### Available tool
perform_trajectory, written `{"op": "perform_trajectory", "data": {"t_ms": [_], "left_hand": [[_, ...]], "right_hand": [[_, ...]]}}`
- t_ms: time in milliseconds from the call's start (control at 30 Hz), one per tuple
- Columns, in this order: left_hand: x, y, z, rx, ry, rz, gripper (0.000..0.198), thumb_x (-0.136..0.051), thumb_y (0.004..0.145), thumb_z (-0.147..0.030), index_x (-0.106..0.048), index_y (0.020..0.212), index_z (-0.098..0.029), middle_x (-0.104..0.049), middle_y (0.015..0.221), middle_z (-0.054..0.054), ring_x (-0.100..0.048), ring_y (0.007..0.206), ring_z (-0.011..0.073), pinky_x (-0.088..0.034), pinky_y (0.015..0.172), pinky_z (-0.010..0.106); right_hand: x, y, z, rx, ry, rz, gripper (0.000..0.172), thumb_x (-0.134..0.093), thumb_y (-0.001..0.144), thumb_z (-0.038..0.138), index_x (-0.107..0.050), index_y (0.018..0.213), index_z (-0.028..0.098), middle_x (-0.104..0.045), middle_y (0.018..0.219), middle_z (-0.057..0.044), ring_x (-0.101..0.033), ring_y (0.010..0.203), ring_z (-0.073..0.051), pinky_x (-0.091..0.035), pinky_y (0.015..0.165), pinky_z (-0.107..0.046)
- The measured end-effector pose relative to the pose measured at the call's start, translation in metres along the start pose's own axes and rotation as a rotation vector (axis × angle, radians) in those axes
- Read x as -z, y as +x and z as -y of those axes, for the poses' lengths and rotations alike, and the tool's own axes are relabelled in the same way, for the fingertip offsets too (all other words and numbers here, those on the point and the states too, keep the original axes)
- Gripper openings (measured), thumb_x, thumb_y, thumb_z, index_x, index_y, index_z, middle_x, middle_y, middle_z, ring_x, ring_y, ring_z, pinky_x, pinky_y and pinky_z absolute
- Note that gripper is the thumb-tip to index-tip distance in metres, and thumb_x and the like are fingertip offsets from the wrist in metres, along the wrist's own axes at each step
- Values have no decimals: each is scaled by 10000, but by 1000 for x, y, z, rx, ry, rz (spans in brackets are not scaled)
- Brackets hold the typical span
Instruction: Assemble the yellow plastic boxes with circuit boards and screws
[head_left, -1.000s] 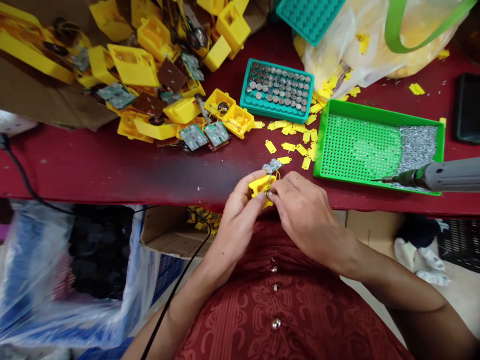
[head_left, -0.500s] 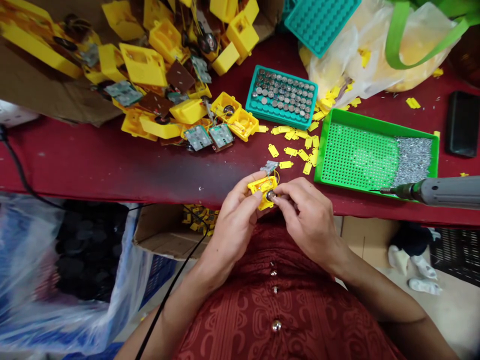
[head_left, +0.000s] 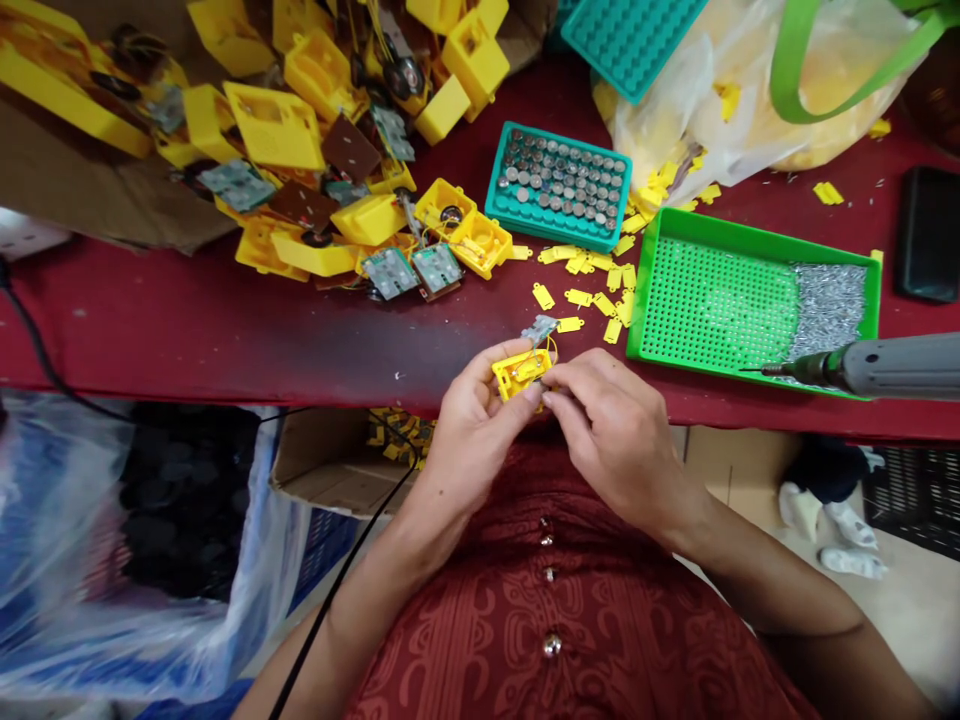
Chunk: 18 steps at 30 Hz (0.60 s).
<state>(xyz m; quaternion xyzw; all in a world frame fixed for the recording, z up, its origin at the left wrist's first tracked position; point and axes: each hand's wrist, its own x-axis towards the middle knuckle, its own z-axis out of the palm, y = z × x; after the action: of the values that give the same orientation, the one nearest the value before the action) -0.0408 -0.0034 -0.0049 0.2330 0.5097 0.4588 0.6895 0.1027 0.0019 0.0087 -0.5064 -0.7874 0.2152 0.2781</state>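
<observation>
At the near edge of the red table, my left hand (head_left: 469,425) grips a small yellow plastic housing (head_left: 519,371). A small grey circuit board (head_left: 541,329) hangs off the housing on thin wires, just above it. My right hand (head_left: 607,430) pinches at the housing's right side, fingertips pressed together on a small part that I cannot make out. Both hands are over my lap in front of a red patterned shirt.
A pile of yellow housings and circuit boards (head_left: 315,160) lies at the back left. A teal tray of button cells (head_left: 559,185) sits mid-table beside scattered yellow tabs (head_left: 592,285). A green tray of screws (head_left: 750,295) stands right, an electric screwdriver (head_left: 862,365) hanging across it.
The round silver part seen at my right fingertips earlier is now hidden. The hands and housing stay in about the same place while my view shifts slightly.
</observation>
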Motion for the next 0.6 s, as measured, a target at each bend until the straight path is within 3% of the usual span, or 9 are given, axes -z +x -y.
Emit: {"op": "perform_trajectory", "data": {"t_ms": [167,433,600], "left_hand": [[2,7,3,2,-84,17,369,-819,727,-158,-666,1063,-179,-788,1001,48,-730,899,152,-581,818,255],[1,13,10,-76,-6,-75,366,-814,717,-137,-673,1055,-152,-800,1002,68,-733,866,140,-588,794,245],[5,11,6,15,-109,14,372,-824,722,-186,-676,1062,-161,-794,1034,78,-738,861,154,-597,769,254]], "right_hand": [[5,-1,-3,-9,155,-19,152,-565,930,89,-698,982,138,-707,914,-50,-661,837,-127,-552,780,-271],[-13,-12,-4,45,49,-77,208,-495,955,77,-694,1017,75,-683,890,-115,-649,827,-170,-577,756,-331],[-12,-13,-5,36,113,-61,232,-475,971,94,-698,1035,99,-685,900,-99,-643,834,-154,-573,760,-318]]}}
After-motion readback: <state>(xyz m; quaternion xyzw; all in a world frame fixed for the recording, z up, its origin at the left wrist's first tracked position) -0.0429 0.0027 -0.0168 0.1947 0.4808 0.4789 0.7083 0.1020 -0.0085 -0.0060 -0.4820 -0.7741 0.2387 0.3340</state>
